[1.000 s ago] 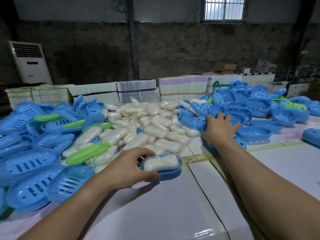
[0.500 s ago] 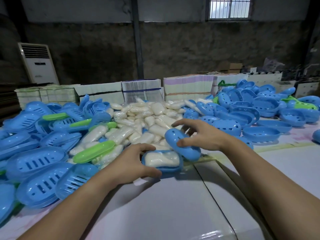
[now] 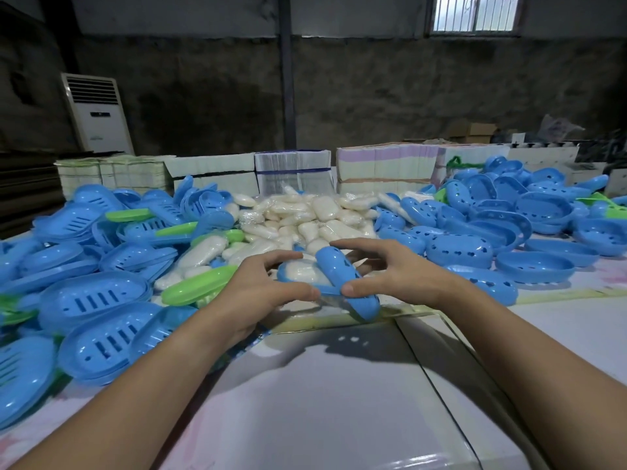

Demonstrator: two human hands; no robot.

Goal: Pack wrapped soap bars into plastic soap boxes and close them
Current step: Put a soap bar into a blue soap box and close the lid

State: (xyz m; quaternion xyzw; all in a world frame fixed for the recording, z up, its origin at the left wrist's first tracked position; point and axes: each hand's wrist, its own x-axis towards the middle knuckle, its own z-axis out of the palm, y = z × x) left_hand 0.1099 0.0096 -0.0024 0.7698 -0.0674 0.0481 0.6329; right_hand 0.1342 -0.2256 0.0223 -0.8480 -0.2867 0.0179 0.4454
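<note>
Pinching the tilted lid (image 3: 346, 283), the right hand (image 3: 390, 276) is lowered over the soap-filled base (image 3: 288, 276), gripped by the left hand (image 3: 264, 293); closing remains.

Near side: bare white table top (image 3: 322, 401) is lying open between the two forearms, giving a free way in.
Left flank: stacked blue slotted trays (image 3: 101, 334) are crowding right up beside the left hand (image 3: 258, 293).
Centre back: heap of wrapped soap bars (image 3: 305, 222) is blocking the way forward.
Right flank: blue lids and boxes (image 3: 475, 252) are piling near the right hand (image 3: 400, 276).
Far edge: bundled cartons (image 3: 383, 167) are walling it off.
</note>
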